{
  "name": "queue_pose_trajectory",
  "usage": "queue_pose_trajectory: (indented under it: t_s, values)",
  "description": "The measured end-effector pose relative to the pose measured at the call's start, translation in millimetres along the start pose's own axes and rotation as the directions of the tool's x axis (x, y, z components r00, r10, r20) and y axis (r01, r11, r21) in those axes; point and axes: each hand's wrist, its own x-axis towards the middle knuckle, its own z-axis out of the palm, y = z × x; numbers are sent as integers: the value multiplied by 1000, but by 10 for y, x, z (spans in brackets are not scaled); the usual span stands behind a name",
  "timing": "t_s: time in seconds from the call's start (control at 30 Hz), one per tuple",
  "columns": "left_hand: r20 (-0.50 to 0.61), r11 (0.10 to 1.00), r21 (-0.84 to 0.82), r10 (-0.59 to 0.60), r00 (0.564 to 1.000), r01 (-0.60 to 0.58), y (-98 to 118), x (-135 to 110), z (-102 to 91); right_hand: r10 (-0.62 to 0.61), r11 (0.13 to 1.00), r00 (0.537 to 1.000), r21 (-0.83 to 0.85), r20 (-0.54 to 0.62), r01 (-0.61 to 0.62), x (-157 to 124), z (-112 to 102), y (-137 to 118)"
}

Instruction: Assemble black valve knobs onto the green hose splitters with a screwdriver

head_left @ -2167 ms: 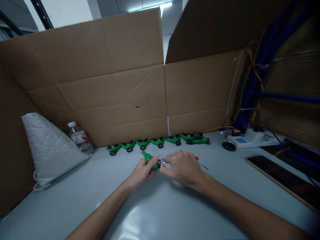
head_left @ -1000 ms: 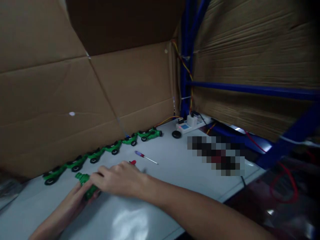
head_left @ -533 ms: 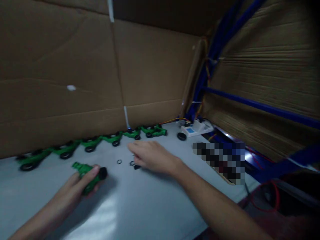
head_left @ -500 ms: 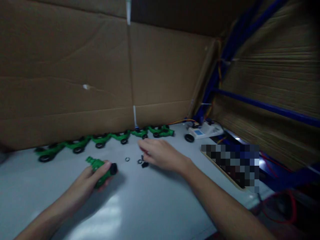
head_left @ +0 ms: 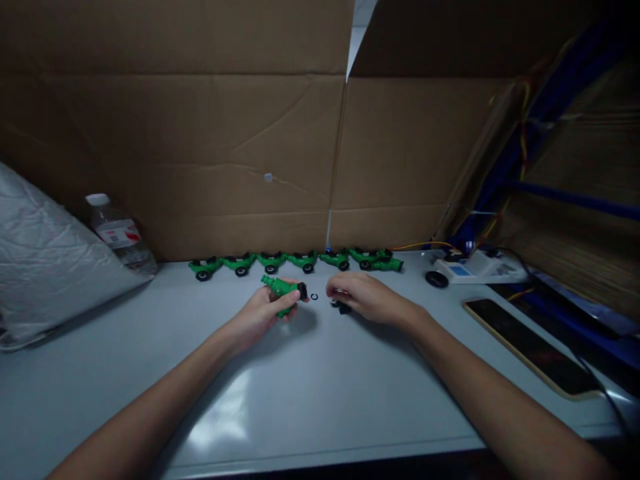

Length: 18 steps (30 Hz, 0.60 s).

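Observation:
My left hand is closed round a green plastic fitting with a black end, held tilted just above the table. The fitting's narrow ribbed tip points up and to the left, and its black end faces right. Beside that end lies a thin black ring on the tabletop. My right hand reaches down to the table with fingers pinched together over small black pieces. What its fingertips hold, if anything, is hidden. Behind both hands, similar green fittings with black rings stand in a row.
Cardboard walls the back of the white table. A white bag and a plastic bottle are at the left. At the right are a white power strip, a black disc and a phone.
The camera view has swung left, bringing the bag and bottle into sight. My left hand still grips the fitting, now closer to my right hand, which stays at the small black pieces.

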Motion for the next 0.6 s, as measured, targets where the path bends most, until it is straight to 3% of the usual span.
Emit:
queue_pose_trajectory:
  t_s: [0.13, 0.27, 0.33, 0.47, 0.6]
  values:
    - [1, 999, -23, -34, 999, 34, 14, 8, 9, 16, 996, 999, -82, -51, -20, -13, 10, -53]
    - [-1, 997, 8, -75, 997, 75, 10, 15, 8, 27, 990, 970, -131, -243, -60, -37, -65, -138]
    - [4, 996, 18, -89, 996, 89, 1, 15, 15, -8, 996, 951, -83, -309, -19, -37, -72, -222]
    - [-9, 996, 8, -89, 996, 89, -36, 9, 52, -71, 997, 957, 5, -282, 75, -10, 39, -443]
    - [22, 998, 46, -52, 998, 51, -74, 9, 86, -31, 997, 960, 54, -277, 47, 31, 179, -571]
